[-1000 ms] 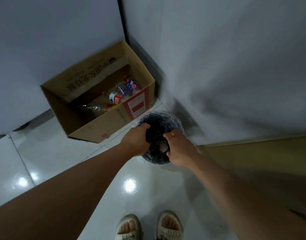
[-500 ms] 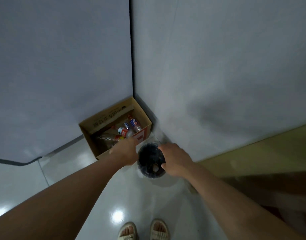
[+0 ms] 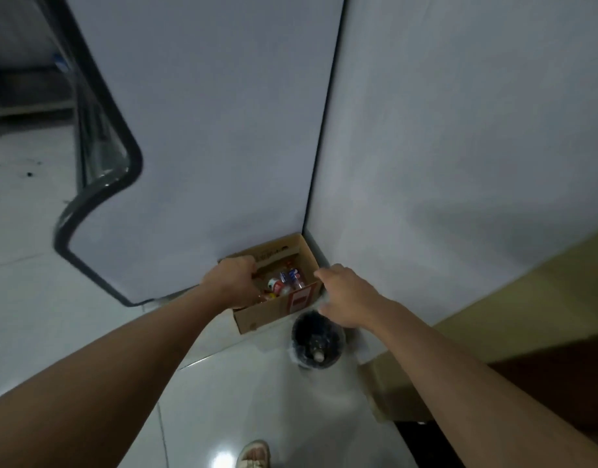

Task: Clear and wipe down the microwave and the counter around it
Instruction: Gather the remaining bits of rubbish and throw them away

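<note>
A small round bin [image 3: 336, 346] lined with a black bag stands on the floor by the wall corner, with a pale scrap [image 3: 318, 357] lying inside it. My left hand [image 3: 231, 282] hovers above the open cardboard box [image 3: 274, 312], seen from the back with its fingers curled under and nothing visible in it. My right hand [image 3: 344, 295] hangs above the bin's far rim, fingers loosely stretched, touching nothing. No microwave or counter is in view.
The box holds several drink bottles [image 3: 285, 282] and sits in the corner of two white walls. A dark-framed glass door [image 3: 98, 157] is at left and a yellowish cabinet [image 3: 493, 319] at right. My sandalled foot [image 3: 253, 454] stands on glossy floor tiles.
Both hands have let go of the bin's rim and risen away from it. The view has lifted, so the bin and box look smaller and lower.
</note>
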A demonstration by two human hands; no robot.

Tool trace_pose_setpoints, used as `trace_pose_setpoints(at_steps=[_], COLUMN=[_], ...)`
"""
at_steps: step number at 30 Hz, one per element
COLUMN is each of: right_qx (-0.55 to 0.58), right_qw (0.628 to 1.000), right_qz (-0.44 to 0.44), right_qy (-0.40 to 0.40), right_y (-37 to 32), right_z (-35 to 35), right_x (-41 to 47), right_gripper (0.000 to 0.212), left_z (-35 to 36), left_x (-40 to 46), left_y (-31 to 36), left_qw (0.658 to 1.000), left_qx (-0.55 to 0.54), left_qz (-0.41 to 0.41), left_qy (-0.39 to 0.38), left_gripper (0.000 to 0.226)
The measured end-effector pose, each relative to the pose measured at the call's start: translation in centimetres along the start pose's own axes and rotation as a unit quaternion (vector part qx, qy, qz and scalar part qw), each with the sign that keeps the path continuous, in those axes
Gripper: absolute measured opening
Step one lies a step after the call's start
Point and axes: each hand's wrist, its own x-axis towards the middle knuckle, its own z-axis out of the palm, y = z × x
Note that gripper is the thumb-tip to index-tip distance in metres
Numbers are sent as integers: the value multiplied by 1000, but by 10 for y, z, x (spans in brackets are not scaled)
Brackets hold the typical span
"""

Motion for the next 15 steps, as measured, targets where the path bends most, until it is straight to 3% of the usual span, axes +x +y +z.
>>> trace_pose_setpoints(at_steps=[5, 9, 15], right_qx=[-18, -41, -81], right_qw=[996, 988, 973], right_qz=[-88, -146, -214], right_qy=[6, 7, -11], right_y=[-49, -96, -174], right_z=[-28, -41, -47], right_x=[-10, -11, -14], right_gripper=[69, 60, 71], left_z=[-26, -43, -64], left_x=[-60, -102, -161], left_y=[-32, -63, -118], left_qw=[995, 986, 969], left_qx=[-47, -75, -93], left_qz=[-75, -119, -185], left_qy=[53, 93, 135], left_gripper=[43, 50, 50])
